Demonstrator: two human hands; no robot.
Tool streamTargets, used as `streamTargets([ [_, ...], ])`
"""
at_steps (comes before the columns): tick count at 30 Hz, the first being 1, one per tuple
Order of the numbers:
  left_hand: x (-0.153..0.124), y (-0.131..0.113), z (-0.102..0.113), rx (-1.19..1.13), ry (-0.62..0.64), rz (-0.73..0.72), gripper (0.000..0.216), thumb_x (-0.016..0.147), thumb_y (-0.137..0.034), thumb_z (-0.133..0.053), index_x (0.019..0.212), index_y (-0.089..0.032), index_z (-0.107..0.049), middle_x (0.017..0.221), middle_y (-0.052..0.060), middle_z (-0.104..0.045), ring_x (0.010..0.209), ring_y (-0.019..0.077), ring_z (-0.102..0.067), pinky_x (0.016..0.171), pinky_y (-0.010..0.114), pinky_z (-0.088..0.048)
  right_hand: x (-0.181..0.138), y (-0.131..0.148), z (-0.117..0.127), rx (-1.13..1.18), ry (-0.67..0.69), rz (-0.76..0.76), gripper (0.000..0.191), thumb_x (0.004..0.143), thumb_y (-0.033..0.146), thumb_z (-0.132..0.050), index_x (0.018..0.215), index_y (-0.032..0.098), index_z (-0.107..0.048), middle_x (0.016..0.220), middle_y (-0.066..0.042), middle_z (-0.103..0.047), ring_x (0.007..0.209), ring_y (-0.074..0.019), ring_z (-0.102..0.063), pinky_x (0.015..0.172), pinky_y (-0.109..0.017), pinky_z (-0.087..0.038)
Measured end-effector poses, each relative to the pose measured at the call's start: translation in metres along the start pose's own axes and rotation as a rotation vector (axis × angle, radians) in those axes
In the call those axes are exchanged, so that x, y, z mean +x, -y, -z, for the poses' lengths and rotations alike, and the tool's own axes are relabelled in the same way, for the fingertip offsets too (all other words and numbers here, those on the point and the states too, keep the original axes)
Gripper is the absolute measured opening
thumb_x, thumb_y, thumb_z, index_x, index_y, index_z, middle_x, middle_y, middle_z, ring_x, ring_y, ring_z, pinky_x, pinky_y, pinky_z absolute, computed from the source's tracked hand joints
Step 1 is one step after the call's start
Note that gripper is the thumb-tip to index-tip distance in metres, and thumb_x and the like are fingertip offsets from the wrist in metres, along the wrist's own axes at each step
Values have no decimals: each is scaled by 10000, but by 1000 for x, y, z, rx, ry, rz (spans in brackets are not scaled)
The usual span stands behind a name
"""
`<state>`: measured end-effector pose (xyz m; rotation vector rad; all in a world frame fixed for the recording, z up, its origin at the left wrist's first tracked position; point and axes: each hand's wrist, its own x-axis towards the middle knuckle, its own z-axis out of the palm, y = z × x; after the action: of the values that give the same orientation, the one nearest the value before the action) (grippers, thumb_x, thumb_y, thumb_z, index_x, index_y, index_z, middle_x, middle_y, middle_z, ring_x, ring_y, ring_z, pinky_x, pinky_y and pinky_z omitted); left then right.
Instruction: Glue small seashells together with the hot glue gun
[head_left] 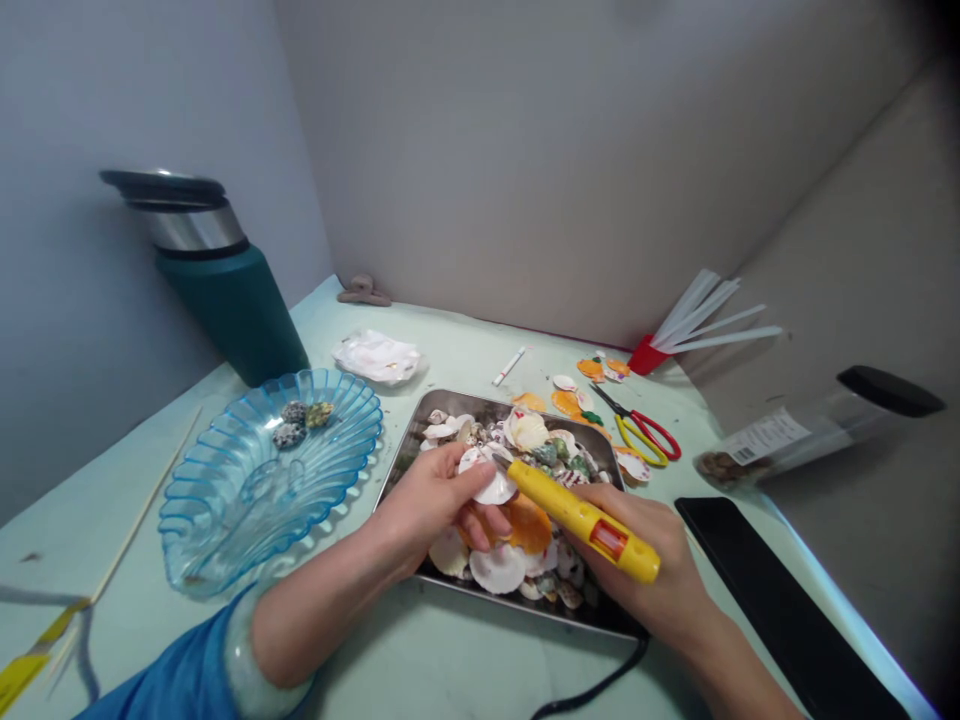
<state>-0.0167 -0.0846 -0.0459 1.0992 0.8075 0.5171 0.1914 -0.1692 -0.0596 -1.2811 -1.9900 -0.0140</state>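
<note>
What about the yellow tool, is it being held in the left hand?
No, the right hand holds the yellow tool, while the left hand holds a white shell.

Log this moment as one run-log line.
left hand: holding rounded white shell | right hand: gripping elongated yellow tool, metal tip at shell | beneath: rectangular metal tray of assorted shells
</note>
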Motion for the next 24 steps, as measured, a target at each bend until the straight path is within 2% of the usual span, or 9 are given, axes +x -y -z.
streamTargets([
  [10, -2, -2, -2, 29, -25, 35, 275, 860, -437, -529, 884, -168, -479, 484, 15, -647, 313, 79, -495, 345, 139, -367, 2, 2, 2, 1, -14, 57, 128, 833, 147, -556, 953, 179, -587, 745, -48, -713, 582, -160, -671, 516, -247, -500],
  [18, -2, -3, -3, 46, -42, 27, 212, 874, -391, -515, 841, -187, -464, 445, -12, -608, 299, 77, -464, 330, 141, -339, 1, 0, 1, -11, -22, 38, 157, 817, 141, -560, 962, 187, -598, 764, -44, -720, 596, -163, -678, 529, -249, -505],
  [24, -3, -3, -4, 57, -44, 35, 262, 856, -443, -540, 840, -189, -475, 449, -5, -614, 294, 84, -458, 334, 155, -339, -1, -1, 0, -31, -27, 14, 155, 814, 131, -556, 955, 188, -586, 741, -37, -703, 547, -147, -647, 505, -244, -491],
])
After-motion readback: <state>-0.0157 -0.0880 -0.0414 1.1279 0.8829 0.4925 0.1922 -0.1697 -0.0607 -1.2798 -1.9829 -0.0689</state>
